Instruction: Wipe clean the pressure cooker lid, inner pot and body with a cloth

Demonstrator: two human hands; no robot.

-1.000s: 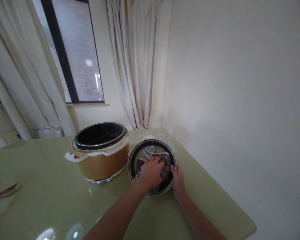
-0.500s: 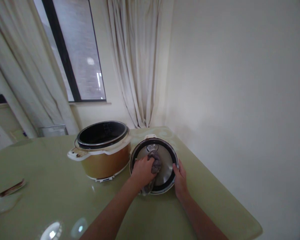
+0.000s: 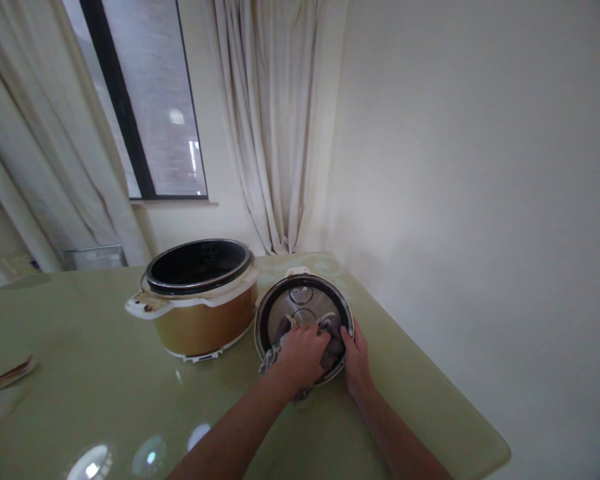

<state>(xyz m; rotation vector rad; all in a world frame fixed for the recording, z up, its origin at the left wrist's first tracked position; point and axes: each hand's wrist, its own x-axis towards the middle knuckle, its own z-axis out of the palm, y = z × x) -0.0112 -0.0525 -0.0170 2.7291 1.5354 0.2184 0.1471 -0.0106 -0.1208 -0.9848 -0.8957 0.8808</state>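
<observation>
Your left hand [image 3: 303, 353], just below the centre of the frame, grips a bunched dark cloth [image 3: 334, 340] under bent fingers and presses it against the metal inside of the cooker lid [image 3: 320, 305]. Your right hand [image 3: 357, 357] clasps the lid's right rim, thumb over the edge. The lid, ringed by a black seal, sits tilted with its inner face toward you. Left of it, on the glossy green table [image 3: 100, 347], stands the gold-and-white cooker body [image 3: 207, 327], with a dark inner pot [image 3: 195, 267] inside; you cannot tell whether lid and body touch.
</observation>
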